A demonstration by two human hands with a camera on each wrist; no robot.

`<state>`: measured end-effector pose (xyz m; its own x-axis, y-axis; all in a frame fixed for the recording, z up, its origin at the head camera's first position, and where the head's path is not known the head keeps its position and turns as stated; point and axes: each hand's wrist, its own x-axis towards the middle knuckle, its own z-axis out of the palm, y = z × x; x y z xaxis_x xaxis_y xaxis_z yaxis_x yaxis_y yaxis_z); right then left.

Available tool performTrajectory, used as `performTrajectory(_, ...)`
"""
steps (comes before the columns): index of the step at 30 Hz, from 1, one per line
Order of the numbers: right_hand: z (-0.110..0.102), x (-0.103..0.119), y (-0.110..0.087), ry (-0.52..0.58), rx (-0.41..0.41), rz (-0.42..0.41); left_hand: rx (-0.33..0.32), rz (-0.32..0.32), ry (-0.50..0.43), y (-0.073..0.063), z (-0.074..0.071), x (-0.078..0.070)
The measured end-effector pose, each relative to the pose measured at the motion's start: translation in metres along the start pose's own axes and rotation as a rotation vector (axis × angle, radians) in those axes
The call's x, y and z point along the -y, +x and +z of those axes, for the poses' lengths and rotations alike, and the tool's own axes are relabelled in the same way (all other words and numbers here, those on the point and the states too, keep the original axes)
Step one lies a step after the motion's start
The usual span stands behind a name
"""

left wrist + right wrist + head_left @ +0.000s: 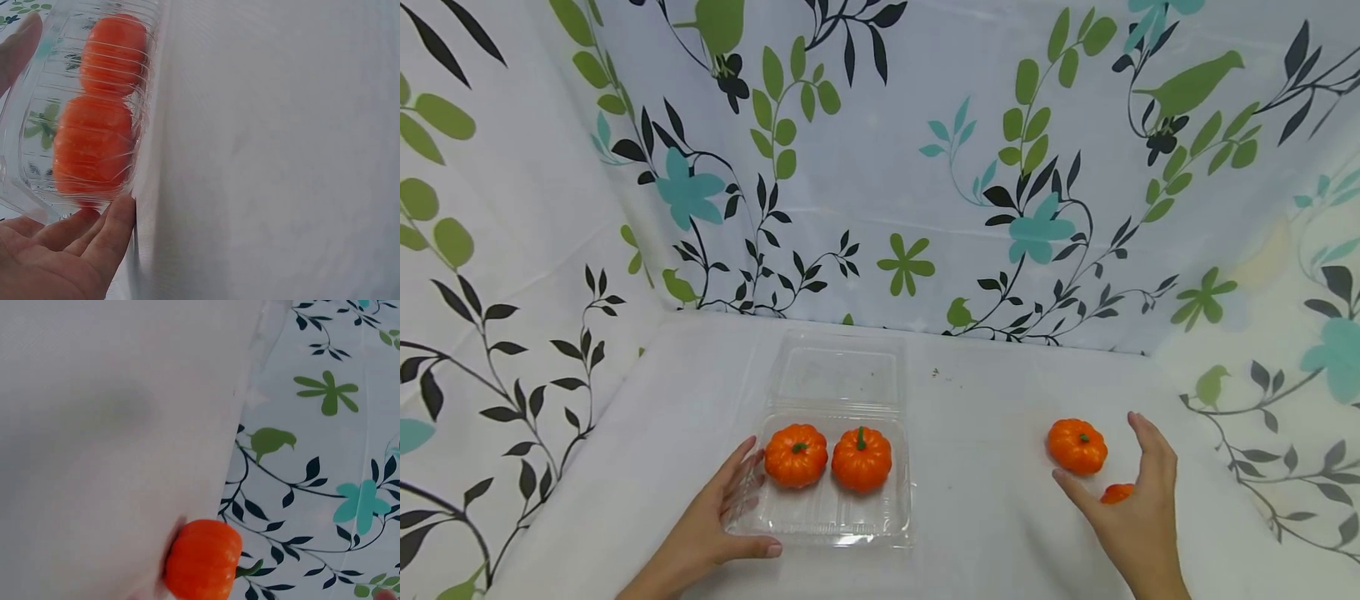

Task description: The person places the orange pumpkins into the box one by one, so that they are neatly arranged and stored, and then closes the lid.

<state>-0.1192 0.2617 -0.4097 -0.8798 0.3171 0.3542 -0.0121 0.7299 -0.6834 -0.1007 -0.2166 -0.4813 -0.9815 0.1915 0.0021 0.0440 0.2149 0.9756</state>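
A clear plastic clamshell container (pixel 820 518) lies on the white table with its lid folded back. Inside, side by side, sit two small orange toy pumpkins, a left one (pixel 796 458) and a right one (pixel 862 463). My left hand (pixel 700 527) is at the container's left side; in the left wrist view its extended fingers (pixel 111 240) touch the wall. To the right, my right hand (pixel 1138 521) is spread beside a loose pumpkin (pixel 1077 447), thumb and fingers apart. Another pumpkin (pixel 1117 493) is mostly hidden behind that hand. The right wrist view shows one pumpkin (pixel 203 561) with a green stem.
The open lid (pixel 838 373) extends toward the back of the table. Behind the table hangs a white curtain (pixel 865 200) printed with leaves, birds and flowers. White cloth (pixel 977 475) lies between the container and the loose pumpkins.
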Motion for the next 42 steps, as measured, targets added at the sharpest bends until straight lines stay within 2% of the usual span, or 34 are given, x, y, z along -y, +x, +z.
performTrajectory(4,-0.009,-0.02,-0.003,-0.019,-0.008,0.124,0.001,0.034,-0.012,0.001,0.001,0.002)
performTrajectory(8,-0.017,-0.037,-0.005,-0.014,-0.011,0.22,0.0,0.04,-0.014,0.001,0.0,0.002)
performTrajectory(15,-0.024,-0.059,-0.006,-0.015,0.051,0.388,0.001,0.031,-0.014,0.0,0.0,0.001)
performTrajectory(29,-0.025,-0.09,-0.002,-0.073,0.21,0.557,-0.001,0.03,-0.01,0.0,0.001,0.0)
performTrajectory(36,-0.024,-0.1,0.0,-0.042,0.243,0.573,-0.001,0.004,-0.004,0.0,0.001,-0.003)
performTrajectory(42,-0.02,-0.109,0.003,-0.003,0.242,0.631,-0.001,-0.013,0.008,0.0,0.0,-0.003)
